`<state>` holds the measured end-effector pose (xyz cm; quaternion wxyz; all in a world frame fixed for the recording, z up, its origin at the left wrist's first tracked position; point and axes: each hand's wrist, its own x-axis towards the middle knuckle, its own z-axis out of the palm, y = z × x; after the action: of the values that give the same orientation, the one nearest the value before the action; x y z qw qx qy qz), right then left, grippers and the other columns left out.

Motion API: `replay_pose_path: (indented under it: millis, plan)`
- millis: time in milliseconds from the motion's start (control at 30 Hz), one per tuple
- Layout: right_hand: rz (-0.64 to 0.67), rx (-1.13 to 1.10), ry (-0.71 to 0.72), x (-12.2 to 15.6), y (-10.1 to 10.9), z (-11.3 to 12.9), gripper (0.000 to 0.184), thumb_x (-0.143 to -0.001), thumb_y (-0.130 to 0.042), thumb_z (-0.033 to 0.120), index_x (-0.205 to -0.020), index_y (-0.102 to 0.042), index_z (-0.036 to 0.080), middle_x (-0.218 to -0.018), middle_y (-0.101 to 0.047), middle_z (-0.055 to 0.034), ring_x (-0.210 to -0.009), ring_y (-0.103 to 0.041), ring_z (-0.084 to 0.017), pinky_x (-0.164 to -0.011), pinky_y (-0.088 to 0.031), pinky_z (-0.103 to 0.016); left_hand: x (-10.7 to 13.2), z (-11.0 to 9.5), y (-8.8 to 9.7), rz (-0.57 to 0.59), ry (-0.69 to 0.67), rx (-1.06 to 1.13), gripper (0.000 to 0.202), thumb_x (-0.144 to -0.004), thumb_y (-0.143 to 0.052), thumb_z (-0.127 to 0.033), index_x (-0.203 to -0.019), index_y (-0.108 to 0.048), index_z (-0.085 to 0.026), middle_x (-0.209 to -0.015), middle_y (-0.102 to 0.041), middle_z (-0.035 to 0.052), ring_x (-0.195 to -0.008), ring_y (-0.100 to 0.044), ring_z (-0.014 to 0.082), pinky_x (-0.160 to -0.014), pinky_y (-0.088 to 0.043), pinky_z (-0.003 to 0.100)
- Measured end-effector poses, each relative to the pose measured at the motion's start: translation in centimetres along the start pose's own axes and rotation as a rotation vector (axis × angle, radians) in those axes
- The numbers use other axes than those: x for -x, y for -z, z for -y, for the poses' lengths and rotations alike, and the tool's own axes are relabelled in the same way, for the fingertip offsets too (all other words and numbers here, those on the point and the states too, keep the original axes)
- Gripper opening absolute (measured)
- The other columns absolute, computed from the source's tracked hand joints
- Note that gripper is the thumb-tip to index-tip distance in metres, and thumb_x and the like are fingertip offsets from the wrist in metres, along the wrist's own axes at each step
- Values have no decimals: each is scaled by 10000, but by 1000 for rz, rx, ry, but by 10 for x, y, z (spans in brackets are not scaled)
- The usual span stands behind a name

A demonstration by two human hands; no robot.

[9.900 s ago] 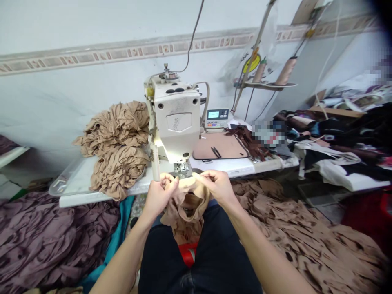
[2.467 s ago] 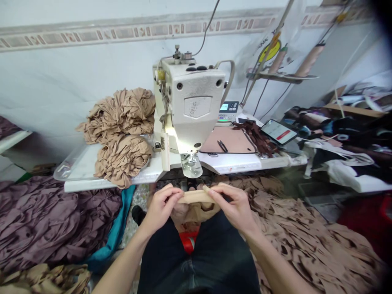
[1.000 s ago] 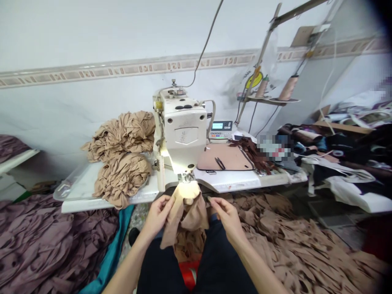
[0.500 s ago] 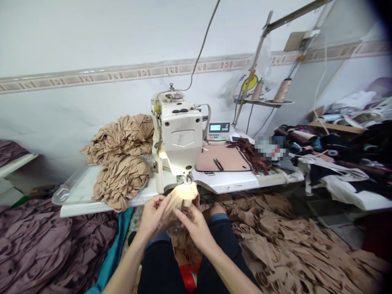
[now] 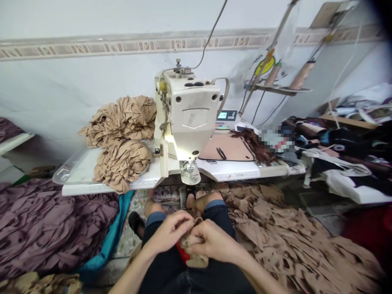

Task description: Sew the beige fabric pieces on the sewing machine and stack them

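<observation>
Low over the lap, the left hand (image 5: 170, 236) and the right hand (image 5: 214, 243) meet on one small tan fabric piece (image 5: 196, 259). Each grip is closed on it, fingers curled and pinching the bunched cloth between the two hands, which seems to keep the limp knit gathered and under control, clear of the machine. The piece sits just above the dark trousers (image 5: 165, 275), with a bit of something red (image 5: 183, 253) showing under it. Past the knees, two feet rest on the floor under the desk, one bare (image 5: 199, 201), the other beside a dark sandal (image 5: 136, 222). A broad heap of tan pieces (image 5: 290, 241) spreads on the floor to the right, within arm's reach, and a purple fabric heap (image 5: 45, 228) lies to the left, edged by a teal cloth (image 5: 114, 234); the colours look kept apart by side. On the white desk (image 5: 239, 169) stands one sewing machine (image 5: 191, 118), its presser foot (image 5: 190, 173) bare, with nothing under it. To its left lie two tan bundles (image 5: 122, 134), stacked partly on a clear tray (image 5: 65, 173). To its right lie one pinkish mat (image 5: 232, 146) carrying one pair of snips (image 5: 221, 153), a pile of dark brown strips (image 5: 254, 143) and one control panel (image 5: 226, 116). Behind them, two thread cones (image 5: 301, 75) stand on a stand.
</observation>
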<state>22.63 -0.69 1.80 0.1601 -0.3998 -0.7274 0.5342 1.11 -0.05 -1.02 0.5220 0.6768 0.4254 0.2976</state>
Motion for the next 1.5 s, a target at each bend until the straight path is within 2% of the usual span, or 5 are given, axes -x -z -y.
replay_pose_path:
  millis: [167, 700, 867, 1167, 1500]
  plan:
    - [82, 75, -15, 14, 19, -7, 281, -749, -884, 295, -632, -676, 146, -560, -428, 81, -572, -351, -86, -520, -220, -226, 3, 1, -2, 351, 161, 123, 515, -942, -684, -649, -838, -671, -145, -678, -530, -31, -626, -435, 109, -573, -335, 219]
    - [-536, -179, 159, 0, 38, 11, 388, -973, -709, 494, -750, -737, 178, -676, -655, -21, -632, -559, -172, -595, -420, -284, -10, -33, 32, -184, -193, -216, 290, -1038, -648, -385, -1134, -868, -222, -860, -748, 83, -773, -654, 199, -703, -488, 280]
    - [-699, 129, 341, 4, 45, 34, 314, -1033, -656, 364, -793, -775, 200, -698, -669, -30, -639, -579, -179, -630, -420, -312, -18, -47, 38, -231, -196, -134, 241, -1019, -674, -364, -1044, -842, -193, -899, -757, 75, -795, -664, 190, -716, -508, 263]
    - [-720, 11, 295, -2, 53, 41, 409, -980, -692, 489, -698, -749, 198, -638, -603, -21, -594, -501, -167, -576, -384, -309, -14, -48, 36, -270, -148, 27, 364, -977, -704, -424, -1228, -814, -184, -790, -716, 42, -646, -601, 150, -590, -476, 226]
    - [-820, 34, 335, -5, 49, 45, 359, -970, -698, 451, -718, -759, 203, -623, -557, -8, -581, -475, -160, -568, -381, -309, -21, -55, 43, -287, -274, -174, 278, -1039, -614, -350, -1019, -852, -208, -954, -807, 97, -867, -720, 235, -790, -535, 302]
